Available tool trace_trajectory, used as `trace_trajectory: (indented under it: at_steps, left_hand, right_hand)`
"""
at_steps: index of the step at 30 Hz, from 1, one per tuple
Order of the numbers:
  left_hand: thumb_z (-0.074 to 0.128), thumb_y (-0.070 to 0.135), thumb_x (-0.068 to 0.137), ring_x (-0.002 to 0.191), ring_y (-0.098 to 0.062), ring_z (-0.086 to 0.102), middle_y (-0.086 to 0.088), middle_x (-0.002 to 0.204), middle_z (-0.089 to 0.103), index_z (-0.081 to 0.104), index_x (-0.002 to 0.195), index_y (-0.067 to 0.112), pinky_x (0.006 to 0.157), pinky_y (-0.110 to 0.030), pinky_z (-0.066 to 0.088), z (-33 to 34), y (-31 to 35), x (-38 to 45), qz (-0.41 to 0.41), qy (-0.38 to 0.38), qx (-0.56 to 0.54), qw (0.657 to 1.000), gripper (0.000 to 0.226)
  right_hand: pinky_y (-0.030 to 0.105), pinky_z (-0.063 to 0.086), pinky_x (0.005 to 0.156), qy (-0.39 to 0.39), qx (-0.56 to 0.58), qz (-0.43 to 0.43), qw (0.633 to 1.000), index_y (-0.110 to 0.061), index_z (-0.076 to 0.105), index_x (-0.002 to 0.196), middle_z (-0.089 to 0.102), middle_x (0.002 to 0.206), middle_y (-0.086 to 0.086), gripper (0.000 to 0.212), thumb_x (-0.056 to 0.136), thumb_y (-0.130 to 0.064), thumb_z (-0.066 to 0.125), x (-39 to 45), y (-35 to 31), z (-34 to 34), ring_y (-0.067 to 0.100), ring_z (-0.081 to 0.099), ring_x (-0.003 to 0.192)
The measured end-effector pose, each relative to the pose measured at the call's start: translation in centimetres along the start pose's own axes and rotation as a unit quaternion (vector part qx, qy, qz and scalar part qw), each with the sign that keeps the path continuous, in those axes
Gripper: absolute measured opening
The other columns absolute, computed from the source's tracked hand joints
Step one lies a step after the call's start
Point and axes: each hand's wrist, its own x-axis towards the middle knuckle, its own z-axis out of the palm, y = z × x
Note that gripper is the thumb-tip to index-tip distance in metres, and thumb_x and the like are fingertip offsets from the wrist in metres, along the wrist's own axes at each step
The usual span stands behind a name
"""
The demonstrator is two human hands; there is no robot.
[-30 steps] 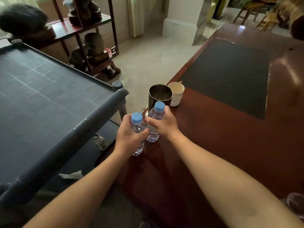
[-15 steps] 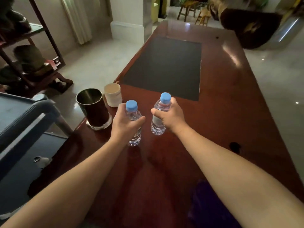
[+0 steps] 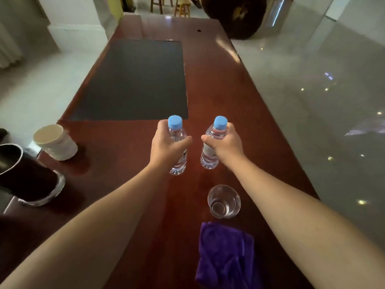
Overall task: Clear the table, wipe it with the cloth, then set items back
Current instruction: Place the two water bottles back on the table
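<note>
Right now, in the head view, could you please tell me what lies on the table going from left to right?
Dark metal cup → white cup → bottle in the left hand → bottle in the right hand. The glass and purple cloth overlap that last stretch, so I leave them out.

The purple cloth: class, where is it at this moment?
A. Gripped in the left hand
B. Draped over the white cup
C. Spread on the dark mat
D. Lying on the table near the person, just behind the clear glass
D: the purple cloth lies bunched on the table, next to the clear glass, while each hand holds a bottle.
</note>
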Motion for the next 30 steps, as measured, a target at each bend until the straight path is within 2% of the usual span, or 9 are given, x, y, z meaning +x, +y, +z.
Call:
trace_trajectory:
  at_steps: [3,7,14,17,24,27,30]
  left_hand:
    - [0.076,0.036,0.067,0.073,0.009,0.057,0.015,0.083,0.057,0.042,0.086,0.04,0.064,-0.023,0.044,2.4,0.1,1.1,0.007,-0.022,0.006,1.0,0.04]
    - [0.075,0.037,0.067,0.073,0.003,0.058,0.015,0.083,0.057,0.042,0.087,0.039,0.065,-0.025,0.046,5.0,-0.1,1.9,0.002,-0.043,0.011,0.999,0.039]
    - [0.076,0.033,0.071,0.081,-0.002,0.06,0.014,0.086,0.058,0.046,0.101,0.029,0.075,-0.032,0.051,6.9,-1.0,2.7,0.003,-0.055,0.021,0.998,0.043]
    - [0.076,0.032,0.072,0.085,-0.003,0.059,0.015,0.09,0.057,0.046,0.105,0.027,0.077,-0.032,0.051,7.0,-1.5,2.9,-0.002,-0.053,0.021,0.998,0.045]
    - [0.077,0.034,0.071,0.084,0.005,0.057,0.018,0.091,0.057,0.043,0.107,0.032,0.074,-0.025,0.044,7.0,-2.9,2.9,-0.016,-0.033,0.019,0.999,0.049]
    - [0.077,0.038,0.069,0.085,0.005,0.057,0.019,0.092,0.057,0.043,0.107,0.034,0.078,-0.029,0.048,6.8,-3.0,2.8,-0.018,-0.035,0.018,0.999,0.051]
    - [0.079,0.041,0.069,0.09,-0.002,0.06,0.018,0.095,0.057,0.042,0.11,0.035,0.084,-0.035,0.052,6.5,-3.1,2.7,-0.018,-0.051,0.021,0.998,0.056]
  right_hand:
    - [0.035,0.05,0.085,0.029,0.003,0.023,0.999,-0.024,0.05,0.112,0.058,0.093,-0.015,0.057,0.069,-0.042,0.082,0.8,1.8,-1.1,0.016,0.062,0.093]
    - [0.031,0.049,0.081,0.051,0.003,0.04,0.998,-0.024,0.05,0.109,0.058,0.089,-0.017,0.056,0.068,-0.041,0.083,1.3,3.6,-1.7,0.014,0.063,0.09]
    - [0.028,0.048,0.081,0.039,0.015,0.049,0.998,-0.026,0.048,0.111,0.061,0.096,-0.013,0.057,0.068,-0.041,0.084,1.7,4.7,-1.4,0.01,0.063,0.09]
    - [0.023,0.046,0.076,0.027,0.014,0.051,0.998,-0.028,0.048,0.112,0.06,0.095,-0.016,0.057,0.069,-0.042,0.083,1.9,4.7,-1.3,0.002,0.061,0.087]
    - [0.026,0.05,0.08,0.0,0.025,0.057,0.998,-0.03,0.046,0.116,0.06,0.101,-0.015,0.062,0.067,-0.045,0.082,2.0,5.2,-1.5,0.004,0.061,0.092]
    - [0.026,0.048,0.079,0.001,0.031,0.062,0.998,-0.032,0.046,0.116,0.059,0.1,-0.017,0.064,0.064,-0.046,0.082,1.9,5.1,-1.5,0.002,0.06,0.091]
    - [0.027,0.047,0.08,-0.002,0.038,0.067,0.997,-0.033,0.045,0.116,0.057,0.1,-0.019,0.067,0.063,-0.048,0.083,1.8,4.9,-1.5,0.0,0.058,0.091]
